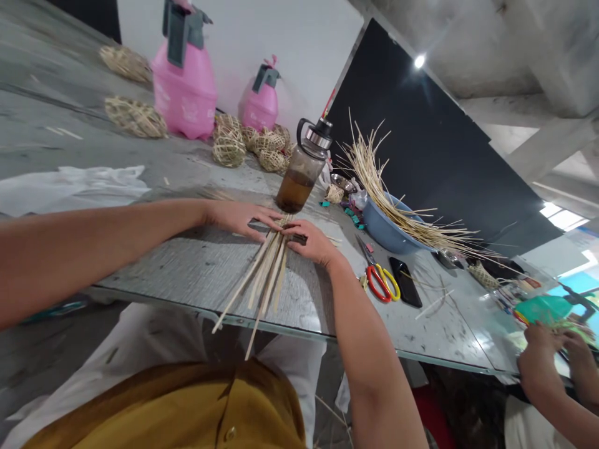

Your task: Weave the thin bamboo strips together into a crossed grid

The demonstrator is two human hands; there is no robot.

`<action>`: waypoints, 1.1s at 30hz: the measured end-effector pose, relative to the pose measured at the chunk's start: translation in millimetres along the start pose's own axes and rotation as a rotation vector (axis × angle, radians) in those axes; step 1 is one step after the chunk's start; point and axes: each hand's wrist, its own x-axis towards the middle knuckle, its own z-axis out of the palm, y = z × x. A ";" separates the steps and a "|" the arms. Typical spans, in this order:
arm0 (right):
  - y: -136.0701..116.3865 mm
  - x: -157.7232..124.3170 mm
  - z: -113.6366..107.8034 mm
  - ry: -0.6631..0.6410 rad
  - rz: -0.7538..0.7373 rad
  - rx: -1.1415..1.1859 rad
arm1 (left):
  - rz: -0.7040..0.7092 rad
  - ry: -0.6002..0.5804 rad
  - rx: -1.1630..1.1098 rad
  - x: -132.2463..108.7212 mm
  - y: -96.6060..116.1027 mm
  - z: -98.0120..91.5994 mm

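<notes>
A fan of thin, pale bamboo strips [267,274] lies on the grey table in front of me, its loose ends spreading toward my body and two passing over the edge. My left hand [243,218] comes from the left, with fingertips and thumb closing on the strips where they converge. From the right, my right hand [312,242] pinches the same crossing, thumb below and fingers above. The fingertips of both hands nearly meet and partly hide that crossing. Just beyond them stands a bottle of brown liquid [299,178].
Pink spray bottles [185,87] and several woven balls [229,149] stand at the back left. To the right are scissors [382,282], a black phone [405,282] and a blue basin [388,224] holding long strips [397,212]. A co-worker's hands [545,349] work at far right.
</notes>
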 end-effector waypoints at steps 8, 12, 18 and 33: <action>0.9 2.8 2.8 0.002 0.017 -0.022 | -0.005 0.031 -0.002 2.1 -2.6 3.1; -1.8 1.9 2.4 0.054 0.064 -0.043 | 0.030 0.076 0.012 1.1 1.1 3.7; -0.7 4.0 9.7 0.076 0.121 -0.088 | 0.047 0.072 0.001 2.9 1.7 3.6; 2.8 1.1 3.9 -0.009 0.077 -0.017 | 0.048 0.077 0.005 3.3 -0.2 5.1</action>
